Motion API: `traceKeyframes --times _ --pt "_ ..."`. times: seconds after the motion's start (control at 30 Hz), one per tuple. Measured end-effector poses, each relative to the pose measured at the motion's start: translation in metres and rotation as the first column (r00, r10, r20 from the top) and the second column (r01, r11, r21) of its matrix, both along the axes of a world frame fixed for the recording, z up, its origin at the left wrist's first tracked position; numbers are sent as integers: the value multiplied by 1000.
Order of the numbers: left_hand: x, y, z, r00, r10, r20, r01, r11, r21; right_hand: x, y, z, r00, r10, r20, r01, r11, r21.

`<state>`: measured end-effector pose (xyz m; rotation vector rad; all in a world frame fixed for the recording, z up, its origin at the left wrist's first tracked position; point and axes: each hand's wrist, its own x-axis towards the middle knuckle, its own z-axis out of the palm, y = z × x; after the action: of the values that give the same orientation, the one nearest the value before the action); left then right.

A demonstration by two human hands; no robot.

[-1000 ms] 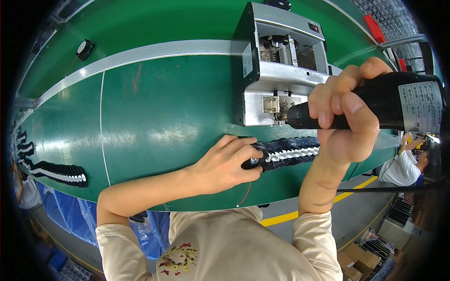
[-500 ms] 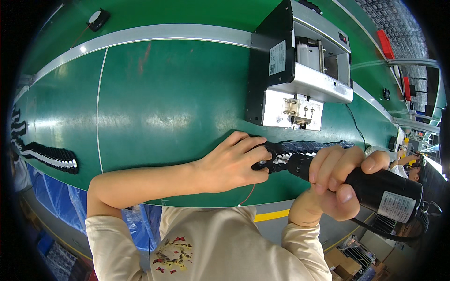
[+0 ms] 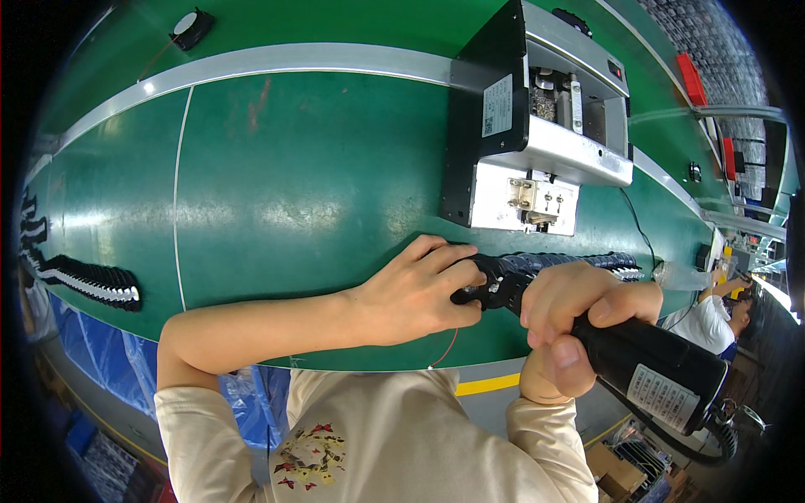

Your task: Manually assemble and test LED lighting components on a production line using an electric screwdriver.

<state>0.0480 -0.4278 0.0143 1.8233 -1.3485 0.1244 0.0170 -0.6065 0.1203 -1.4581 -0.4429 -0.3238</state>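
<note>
My right hand (image 3: 583, 327) is wrapped round a black electric screwdriver (image 3: 654, 369), which lies slantwise with its tip end toward my left hand. A cable and a metal hanging ring show at its rear end. My left hand (image 3: 432, 285) bends its fingers over a small black part (image 3: 470, 293) at the table's near side and holds it there. My fingers hide most of this part. A thin red wire (image 3: 454, 339) hangs below it. Just right of the left hand, black pieces (image 3: 503, 285) lie close to the screwdriver's front, whose tip I cannot make out.
A screw feeder machine (image 3: 537, 126) stands on the green table (image 3: 293, 168) beyond my hands. A row of black parts (image 3: 579, 263) runs rightward; another row (image 3: 92, 281) lies far left. Round black parts (image 3: 193, 29) sit on the green strip behind the metal rail. A person (image 3: 713, 323) is at right.
My right hand and the screwdriver have moved left, toward my left hand, which stays in place. Behind the rail the round black part has shifted right. The feeder's inner part has changed position.
</note>
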Motion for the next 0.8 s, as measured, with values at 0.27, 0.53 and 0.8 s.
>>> traceKeyframes --times 0.27,0.53,0.8 --pt "1 1 0 999 -32 -1 32 999 27 2 0 12 1000 -24 9 22 974 225" --pt "0 1 -1 999 -37 7 37 998 44 34 -29 45 988 -92 121 67 978 197" --pt "0 0 -1 999 -45 0 45 998 46 53 -20 36 982 -180 50 172 976 132"
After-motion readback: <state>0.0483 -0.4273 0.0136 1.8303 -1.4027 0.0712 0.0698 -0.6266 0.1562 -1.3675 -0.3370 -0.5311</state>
